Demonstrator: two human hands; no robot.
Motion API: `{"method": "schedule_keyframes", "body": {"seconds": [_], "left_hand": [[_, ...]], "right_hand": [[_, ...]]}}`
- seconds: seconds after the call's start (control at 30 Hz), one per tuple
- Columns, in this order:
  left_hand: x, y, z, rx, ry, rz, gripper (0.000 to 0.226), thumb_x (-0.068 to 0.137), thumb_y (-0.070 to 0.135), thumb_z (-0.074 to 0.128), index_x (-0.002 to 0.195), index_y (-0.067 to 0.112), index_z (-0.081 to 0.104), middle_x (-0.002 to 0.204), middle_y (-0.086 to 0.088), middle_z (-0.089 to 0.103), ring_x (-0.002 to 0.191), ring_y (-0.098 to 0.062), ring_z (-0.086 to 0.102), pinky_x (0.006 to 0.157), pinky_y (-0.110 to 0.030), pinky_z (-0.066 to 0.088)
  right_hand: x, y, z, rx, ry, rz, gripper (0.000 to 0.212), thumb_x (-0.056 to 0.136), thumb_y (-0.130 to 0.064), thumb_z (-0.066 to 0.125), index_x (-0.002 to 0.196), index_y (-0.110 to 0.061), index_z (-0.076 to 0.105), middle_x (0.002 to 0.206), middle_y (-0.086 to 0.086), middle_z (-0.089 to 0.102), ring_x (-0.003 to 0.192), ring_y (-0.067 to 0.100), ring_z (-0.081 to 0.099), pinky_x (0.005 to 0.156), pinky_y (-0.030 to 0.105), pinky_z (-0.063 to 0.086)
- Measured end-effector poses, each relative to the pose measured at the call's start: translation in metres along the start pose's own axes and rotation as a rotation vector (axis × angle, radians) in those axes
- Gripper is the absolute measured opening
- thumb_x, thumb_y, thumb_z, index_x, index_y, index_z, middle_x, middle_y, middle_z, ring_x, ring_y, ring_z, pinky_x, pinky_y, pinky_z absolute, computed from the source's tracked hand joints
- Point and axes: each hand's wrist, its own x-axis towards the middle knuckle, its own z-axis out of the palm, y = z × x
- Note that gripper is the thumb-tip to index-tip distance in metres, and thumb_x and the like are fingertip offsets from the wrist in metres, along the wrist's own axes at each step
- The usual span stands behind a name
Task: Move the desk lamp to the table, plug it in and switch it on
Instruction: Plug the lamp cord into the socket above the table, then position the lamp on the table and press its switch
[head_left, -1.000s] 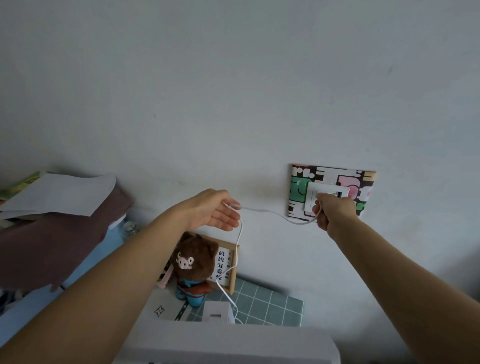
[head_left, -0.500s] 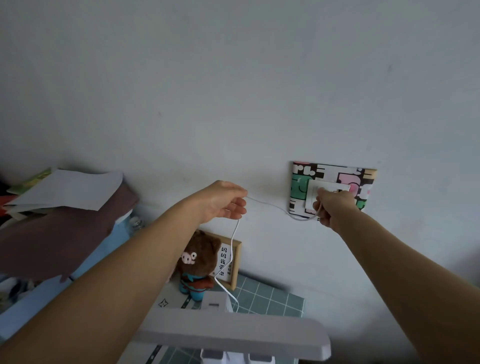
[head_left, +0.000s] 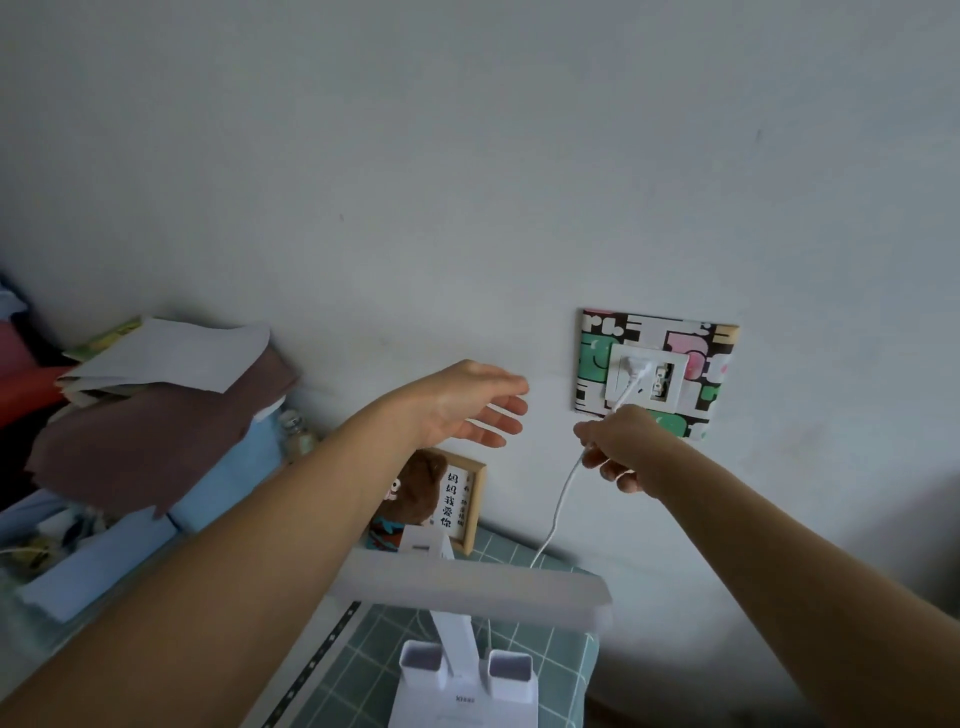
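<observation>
A white desk lamp (head_left: 470, 587) stands on the green grid mat (head_left: 550, 654), its bar head level above a base with two pen slots. Its white cord (head_left: 558, 514) rises from behind the lamp to a white plug (head_left: 636, 370) seated in the wall socket (head_left: 649, 382), which sits in a colourful patterned surround. My right hand (head_left: 618, 452) is closed around the cord just below the socket. My left hand (head_left: 467, 410) hovers open to the left of it, fingers spread, touching nothing.
A brown plush toy (head_left: 415, 493) and a small framed sign (head_left: 460, 501) stand against the wall behind the lamp. At the left, a pile of paper, brown cloth (head_left: 156, 436) and blue boxes crowds the table. A small bottle (head_left: 296, 431) stands beside it.
My right hand came off the plug and slid down the cord, leaving the plug in the socket. My left hand let go of the cord and opened. The view tilted down, showing more lamp.
</observation>
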Motion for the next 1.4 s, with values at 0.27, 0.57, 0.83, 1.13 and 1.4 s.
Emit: {"method": "schedule_keyframes", "body": {"seconds": [0.27,0.57,0.83,1.13,1.4], "left_hand": [[-0.044,-0.003,0.004,0.193,-0.059,-0.005,0.036,0.095,0.036,0.055,0.124,0.015,0.059,0.116,-0.007,0.068,0.102,-0.024,0.069,0.09,-0.04,0.056],[-0.11,-0.007,0.003,0.105,0.399,0.357,0.021,0.094,0.026,0.053,0.107,0.019,0.068,0.082,0.003,0.073,0.061,-0.013,0.058,0.055,-0.026,0.044],[-0.179,-0.036,0.011,-0.068,0.637,0.512,0.018,0.095,0.018,0.054,0.106,0.014,0.067,0.069,-0.003,0.065,0.048,-0.012,0.045,0.046,-0.018,0.038],[-0.251,-0.109,0.031,-0.275,0.846,0.407,0.015,0.094,0.016,0.054,0.101,0.015,0.067,0.063,-0.001,0.06,0.045,-0.009,0.041,0.043,-0.018,0.036],[-0.286,-0.172,0.062,-0.329,0.91,0.165,0.015,0.093,0.02,0.055,0.099,0.016,0.069,0.07,-0.003,0.064,0.047,-0.006,0.046,0.042,-0.016,0.036]], "right_hand": [[-0.025,0.002,0.014,-0.341,-0.187,-0.134,0.033,0.094,-0.025,0.052,0.093,0.003,0.069,0.064,0.01,0.071,0.042,0.016,0.047,0.043,0.02,0.032],[-0.045,0.02,0.031,0.316,-0.232,-0.243,0.028,0.099,-0.023,0.049,0.091,-0.006,0.07,0.065,0.008,0.064,0.048,0.016,0.049,0.045,0.023,0.036],[-0.07,0.07,0.049,0.374,0.001,-0.084,0.022,0.094,-0.015,0.055,0.079,-0.006,0.069,0.064,0.011,0.062,0.049,0.021,0.047,0.05,0.024,0.036],[-0.131,0.124,0.077,0.232,-0.107,0.03,0.023,0.095,-0.012,0.051,0.083,-0.002,0.068,0.062,0.011,0.06,0.048,0.019,0.044,0.05,0.025,0.032],[-0.169,0.13,0.121,0.135,-0.261,0.035,0.017,0.091,-0.009,0.056,0.084,-0.001,0.069,0.06,0.012,0.061,0.046,0.018,0.045,0.048,0.025,0.034]]}}
